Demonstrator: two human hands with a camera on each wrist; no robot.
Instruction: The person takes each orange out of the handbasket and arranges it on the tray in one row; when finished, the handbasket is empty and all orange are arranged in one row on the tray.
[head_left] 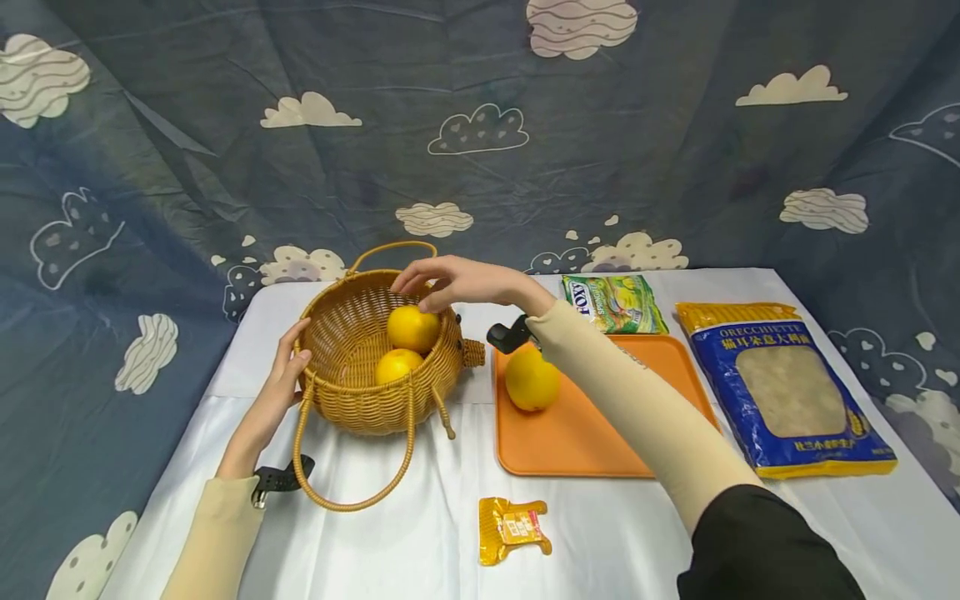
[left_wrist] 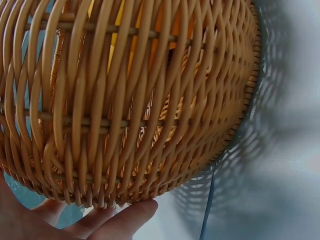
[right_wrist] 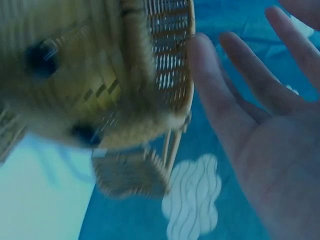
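A round wicker basket (head_left: 367, 417) with long loop handles stands on the left, its mouth tipped toward the camera. Inside lie two yellow-orange round fruits, an upper fruit (head_left: 413, 328) and a lower fruit (head_left: 397, 366). My left hand (head_left: 279, 375) rests against the basket's left side, fingertips right at the rim; the left wrist view shows its fingers (left_wrist: 132, 215) along the woven wall. Above the upper fruit hovers my right hand (head_left: 468, 280), with loosely bent fingers in the head view. The right wrist view shows its fingers (right_wrist: 207, 65) spread, holding nothing, beside the basket.
Right of the basket is an orange tray (head_left: 600, 442) with another yellow fruit (head_left: 532, 380) on it, under my right forearm. Behind it lies a green Foxs packet (head_left: 617, 304), and farther right a blue orecchiette bag (head_left: 787, 387). A small yellow wrapped snack (head_left: 513, 531) lies in front.
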